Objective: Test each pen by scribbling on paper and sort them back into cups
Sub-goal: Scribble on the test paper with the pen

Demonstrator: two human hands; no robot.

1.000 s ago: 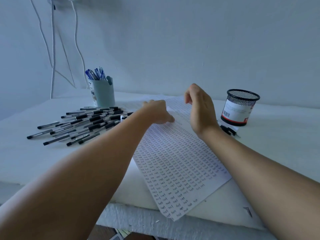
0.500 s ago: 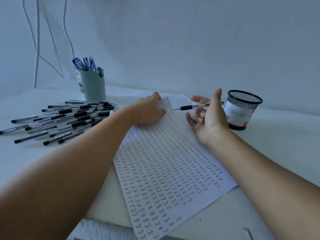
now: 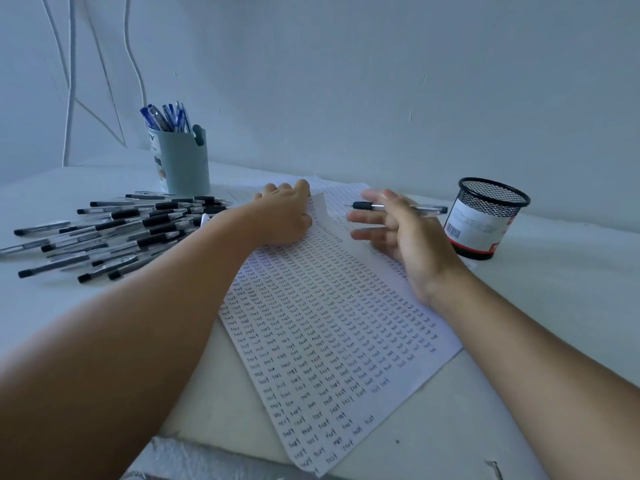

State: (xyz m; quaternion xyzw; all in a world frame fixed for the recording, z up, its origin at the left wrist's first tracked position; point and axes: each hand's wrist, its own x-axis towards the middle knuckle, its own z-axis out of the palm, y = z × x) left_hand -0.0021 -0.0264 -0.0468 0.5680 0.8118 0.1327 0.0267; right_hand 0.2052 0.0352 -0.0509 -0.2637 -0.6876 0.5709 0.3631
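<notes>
A sheet of paper (image 3: 329,323) covered with rows of small handwritten words lies in the middle of the white table (image 3: 561,292). My left hand (image 3: 287,216) pinches its far edge, which curls up beside the fingers. My right hand (image 3: 405,233) hovers over the paper's far right part, fingers spread, holding a black-capped pen (image 3: 369,205) level between thumb and forefinger. A pile of several black pens (image 3: 131,230) lies at the left. Behind it stands a blue-grey cup (image 3: 187,164) holding blue pens (image 3: 166,116). A black mesh cup (image 3: 485,220) stands at the right.
The wall rises directly behind the table, with white cables (image 3: 71,81) hanging at the left. The table's front edge runs along the bottom, and the paper's near corner overhangs it. A small dark mark (image 3: 495,467) sits near the front right edge.
My right hand has turned palm-up and now holds a pen, fingers spread. My left hand has taken the paper's far edge and lifted it. The view has shifted slightly.
</notes>
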